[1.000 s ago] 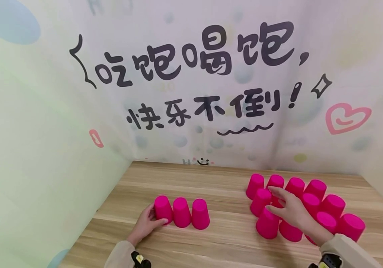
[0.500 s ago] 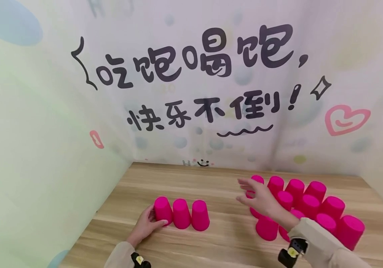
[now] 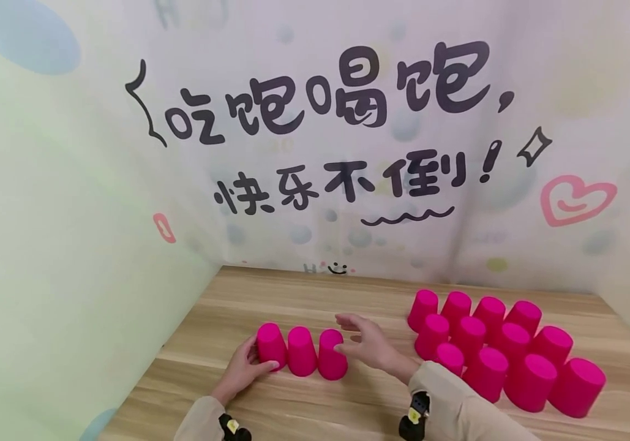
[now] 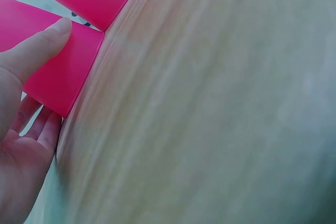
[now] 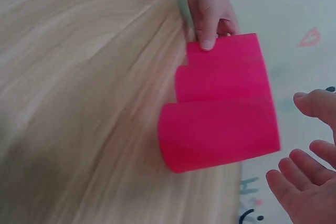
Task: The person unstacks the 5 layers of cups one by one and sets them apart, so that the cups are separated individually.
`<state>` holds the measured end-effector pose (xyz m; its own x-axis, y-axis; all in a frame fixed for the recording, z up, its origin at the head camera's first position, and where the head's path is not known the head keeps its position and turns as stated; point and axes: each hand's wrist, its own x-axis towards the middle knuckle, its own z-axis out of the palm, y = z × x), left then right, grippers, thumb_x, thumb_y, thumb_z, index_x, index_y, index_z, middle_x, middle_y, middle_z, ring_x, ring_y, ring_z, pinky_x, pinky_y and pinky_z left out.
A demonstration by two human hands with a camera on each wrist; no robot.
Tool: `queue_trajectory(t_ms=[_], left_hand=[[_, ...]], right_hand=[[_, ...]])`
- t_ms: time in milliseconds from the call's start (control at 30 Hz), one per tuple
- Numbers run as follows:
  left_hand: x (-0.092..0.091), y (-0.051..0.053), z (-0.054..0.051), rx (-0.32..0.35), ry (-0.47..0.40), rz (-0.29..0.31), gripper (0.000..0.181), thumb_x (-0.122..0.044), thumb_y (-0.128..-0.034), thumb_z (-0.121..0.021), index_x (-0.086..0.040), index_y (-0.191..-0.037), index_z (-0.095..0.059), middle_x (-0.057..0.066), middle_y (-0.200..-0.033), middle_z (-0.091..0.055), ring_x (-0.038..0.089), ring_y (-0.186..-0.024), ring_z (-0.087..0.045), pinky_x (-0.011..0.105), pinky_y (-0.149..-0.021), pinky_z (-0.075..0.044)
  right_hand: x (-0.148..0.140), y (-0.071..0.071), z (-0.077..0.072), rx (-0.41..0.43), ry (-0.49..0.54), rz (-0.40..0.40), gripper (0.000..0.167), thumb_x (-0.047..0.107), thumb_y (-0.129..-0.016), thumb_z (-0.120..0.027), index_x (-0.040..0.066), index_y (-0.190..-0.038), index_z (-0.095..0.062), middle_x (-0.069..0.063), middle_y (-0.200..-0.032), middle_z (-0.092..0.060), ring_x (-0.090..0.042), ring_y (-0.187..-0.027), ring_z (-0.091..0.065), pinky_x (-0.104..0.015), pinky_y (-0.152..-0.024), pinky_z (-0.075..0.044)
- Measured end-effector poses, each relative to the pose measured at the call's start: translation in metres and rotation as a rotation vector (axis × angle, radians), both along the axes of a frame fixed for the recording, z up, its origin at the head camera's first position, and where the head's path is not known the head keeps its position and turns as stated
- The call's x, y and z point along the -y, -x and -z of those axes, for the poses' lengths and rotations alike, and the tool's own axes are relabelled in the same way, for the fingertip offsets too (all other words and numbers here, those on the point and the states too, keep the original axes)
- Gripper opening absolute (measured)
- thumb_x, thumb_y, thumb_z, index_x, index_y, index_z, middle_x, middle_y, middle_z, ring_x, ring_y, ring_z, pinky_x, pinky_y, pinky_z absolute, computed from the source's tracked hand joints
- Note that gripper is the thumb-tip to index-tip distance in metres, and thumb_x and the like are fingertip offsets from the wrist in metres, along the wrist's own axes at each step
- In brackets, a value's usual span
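Note:
Three pink cups stand upside down side by side on the table. My left hand (image 3: 237,375) grips the leftmost cup (image 3: 272,348), its thumb on the front and the other fingers around the far side. In the left wrist view that cup (image 4: 68,74) touches or nearly touches its neighbour. The middle cup (image 3: 301,352) stands between the other two. Beside the rightmost cup (image 3: 331,360) is my right hand (image 3: 374,350), thumb and fingers spread and holding nothing. The right wrist view shows a gap between these fingers and the nearest cup (image 5: 220,135).
Several more upside-down pink cups (image 3: 532,383) stand in close rows at the right of the wooden table (image 3: 199,318). A printed cloth wall (image 3: 292,245) closes off the back, and a pale wall (image 3: 61,275) rises along the left edge.
My right hand has moved left from above the grouped cups to the rightmost cup of the three. The left hand has stayed at its cup.

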<state>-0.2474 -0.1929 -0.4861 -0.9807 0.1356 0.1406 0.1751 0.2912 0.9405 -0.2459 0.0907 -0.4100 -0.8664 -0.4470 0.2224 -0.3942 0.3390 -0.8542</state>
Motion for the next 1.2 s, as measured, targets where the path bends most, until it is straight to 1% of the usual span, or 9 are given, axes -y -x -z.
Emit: queue_trajectory(t_ms=[267,367,467,633,767,900,1067,1100,1200], left_hand=[[0.0,0.002,0.002,-0.003,0.002,-0.002,0.062,-0.007,-0.0702,-0.074,0.003,-0.124,-0.044,0.015,-0.107,-0.056,0.027,-0.101,-0.053,0.035,-0.088,-0.044],[-0.001,0.001,0.001,0.0,-0.002,-0.012,0.063,-0.006,-0.07,-0.074,0.003,-0.124,-0.043,0.015,-0.108,-0.055,0.028,-0.102,-0.053,0.036,-0.088,-0.044],[-0.001,0.001,0.001,-0.005,-0.015,-0.006,0.063,-0.004,-0.0704,-0.073,0.004,-0.124,-0.043,0.016,-0.108,-0.055,0.03,-0.102,-0.052,0.038,-0.088,-0.043],[-0.001,0.002,0.002,-0.005,-0.009,0.001,0.062,-0.004,-0.0705,-0.073,0.004,-0.124,-0.043,0.016,-0.108,-0.055,0.029,-0.102,-0.052,0.038,-0.088,-0.044],[0.0,0.002,0.002,0.002,0.014,0.002,0.063,-0.008,-0.0702,-0.074,0.003,-0.124,-0.043,0.015,-0.108,-0.056,0.028,-0.101,-0.053,0.034,-0.087,-0.044],[0.0,0.002,0.004,0.002,0.022,0.002,0.063,-0.009,-0.0697,-0.075,0.002,-0.124,-0.044,0.015,-0.107,-0.056,0.028,-0.101,-0.053,0.033,-0.087,-0.045],[0.0,0.003,0.006,-0.002,0.022,-0.012,0.062,-0.008,-0.0689,-0.075,0.002,-0.122,-0.045,0.014,-0.105,-0.056,0.027,-0.1,-0.053,0.032,-0.086,-0.045],[0.001,0.003,0.006,-0.01,0.026,-0.013,0.062,-0.008,-0.0688,-0.075,0.003,-0.122,-0.045,0.014,-0.105,-0.056,0.027,-0.1,-0.053,0.033,-0.086,-0.045],[0.0,0.003,0.006,0.0,0.026,-0.02,0.063,-0.008,-0.0686,-0.076,0.002,-0.123,-0.045,0.013,-0.105,-0.056,0.027,-0.1,-0.053,0.033,-0.086,-0.045]], right_hand=[[0.008,0.003,0.023,-0.004,0.002,0.032,0.058,0.01,-0.073,-0.072,-0.007,-0.122,-0.045,-0.024,-0.115,-0.051,-0.038,-0.105,-0.049,-0.048,-0.082,-0.045],[0.008,0.004,0.033,0.008,0.014,0.033,0.057,0.008,-0.072,-0.073,-0.008,-0.12,-0.046,-0.021,-0.111,-0.054,-0.037,-0.102,-0.051,-0.048,-0.08,-0.046],[0.009,0.004,0.041,0.01,0.019,0.038,0.055,0.007,-0.072,-0.073,-0.007,-0.118,-0.047,-0.018,-0.107,-0.056,-0.036,-0.099,-0.052,-0.045,-0.078,-0.048],[0.011,0.002,0.047,0.005,0.028,0.039,0.055,0.006,-0.072,-0.073,-0.006,-0.118,-0.045,-0.017,-0.106,-0.056,-0.036,-0.098,-0.052,-0.042,-0.076,-0.049],[0.009,0.002,0.046,0.028,0.026,0.062,0.055,0.007,-0.073,-0.072,-0.005,-0.12,-0.044,-0.018,-0.107,-0.055,-0.036,-0.099,-0.052,-0.041,-0.078,-0.049],[0.006,0.005,0.043,0.035,0.054,0.147,0.055,0.005,-0.073,-0.071,-0.005,-0.119,-0.044,-0.02,-0.107,-0.054,-0.038,-0.099,-0.052,-0.042,-0.078,-0.049],[-0.002,0.016,0.036,0.006,0.092,0.342,0.055,0.001,-0.071,-0.072,-0.007,-0.118,-0.046,-0.022,-0.106,-0.055,-0.036,-0.101,-0.051,-0.042,-0.079,-0.048],[-0.005,0.019,0.035,0.016,0.091,0.386,0.055,0.002,-0.072,-0.072,-0.006,-0.119,-0.045,-0.022,-0.107,-0.055,-0.035,-0.101,-0.051,-0.042,-0.08,-0.048],[-0.012,0.027,0.035,0.025,0.076,0.496,0.057,0.004,-0.074,-0.07,-0.006,-0.122,-0.043,-0.024,-0.11,-0.053,-0.034,-0.103,-0.05,-0.041,-0.081,-0.047]])
